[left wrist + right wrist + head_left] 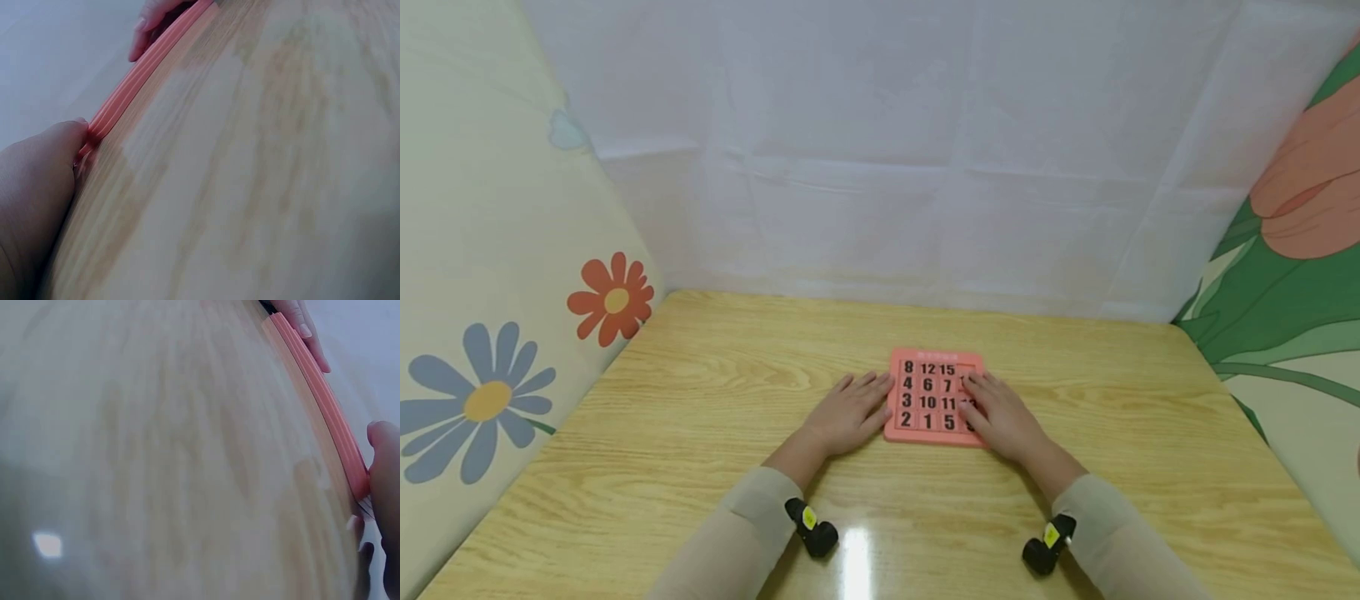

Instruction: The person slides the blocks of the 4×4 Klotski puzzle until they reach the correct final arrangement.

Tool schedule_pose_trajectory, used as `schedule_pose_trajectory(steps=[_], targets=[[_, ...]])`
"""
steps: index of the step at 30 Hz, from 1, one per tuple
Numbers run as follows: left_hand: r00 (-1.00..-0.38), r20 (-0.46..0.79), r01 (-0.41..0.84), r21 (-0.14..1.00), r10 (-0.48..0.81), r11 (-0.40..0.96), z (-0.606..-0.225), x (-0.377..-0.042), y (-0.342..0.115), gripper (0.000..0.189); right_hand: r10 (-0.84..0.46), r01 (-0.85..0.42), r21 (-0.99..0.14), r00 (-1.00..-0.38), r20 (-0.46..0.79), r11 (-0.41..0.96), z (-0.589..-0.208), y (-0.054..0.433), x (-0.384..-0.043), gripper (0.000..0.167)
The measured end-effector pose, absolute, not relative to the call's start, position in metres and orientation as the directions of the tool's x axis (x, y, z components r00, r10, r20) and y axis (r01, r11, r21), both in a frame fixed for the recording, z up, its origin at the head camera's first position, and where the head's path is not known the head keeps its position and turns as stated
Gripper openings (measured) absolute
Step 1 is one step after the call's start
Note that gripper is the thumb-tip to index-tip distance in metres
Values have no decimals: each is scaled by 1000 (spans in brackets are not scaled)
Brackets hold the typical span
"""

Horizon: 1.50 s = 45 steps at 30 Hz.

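Observation:
A pink number sliding puzzle [925, 436] with black-numbered square tiles lies flat on the wooden table, between the two hands. Along its left edge rests my left hand [850, 415], fingers extended and thumb against the frame. My right hand [1009, 421] lies over the puzzle's right side, its fingertips and thumb above the right-hand tiles, hiding several of them. The top row shows 8, 12 and 15, with a gap at its right end. In the left wrist view the thumb [69, 134] meets the corner of the pink frame; the right wrist view shows its side edge [325, 400].
The wood-grain table [737, 358] reaches back to a white cloth [865, 225]. Flower-printed panels [482, 250] stand at the left and right. Black wrist cameras [812, 529] sit on both sleeves, and a bright reflection shows near the front.

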State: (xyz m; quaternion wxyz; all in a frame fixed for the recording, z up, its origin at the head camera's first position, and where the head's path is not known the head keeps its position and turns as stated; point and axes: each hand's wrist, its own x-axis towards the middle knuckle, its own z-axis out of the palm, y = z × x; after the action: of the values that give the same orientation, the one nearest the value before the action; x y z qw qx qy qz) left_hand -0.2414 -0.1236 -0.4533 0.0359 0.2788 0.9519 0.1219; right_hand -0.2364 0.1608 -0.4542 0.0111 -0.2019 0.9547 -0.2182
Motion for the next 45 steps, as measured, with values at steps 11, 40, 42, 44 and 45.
schedule_pose_trajectory(steps=[11, 40, 42, 44, 45], targets=[[-846, -9, 515, 247, 533, 821, -454, -243, -123, 60, -391, -383, -410, -918, 67, 828, -457, 163, -229, 56], [-841, 5, 527, 242, 542, 815, -455, -242, -124, 60, -374, -371, -374, -925, 67, 850, -449, 127, -240, 58], [-840, 10, 528, 239, 542, 815, -456, -242, -124, 59, -375, -374, -370, -924, 72, 851, -448, 123, -241, 59], [-840, 13, 530, 240, 543, 814, -456, -242, -124, 59, -374, -374, -365, -924, 73, 853, -448, 119, -243, 59], [-840, 16, 530, 242, 543, 813, -456, -242, -124, 59, -373, -373, -363, -925, 72, 854, -448, 118, -244, 60]])
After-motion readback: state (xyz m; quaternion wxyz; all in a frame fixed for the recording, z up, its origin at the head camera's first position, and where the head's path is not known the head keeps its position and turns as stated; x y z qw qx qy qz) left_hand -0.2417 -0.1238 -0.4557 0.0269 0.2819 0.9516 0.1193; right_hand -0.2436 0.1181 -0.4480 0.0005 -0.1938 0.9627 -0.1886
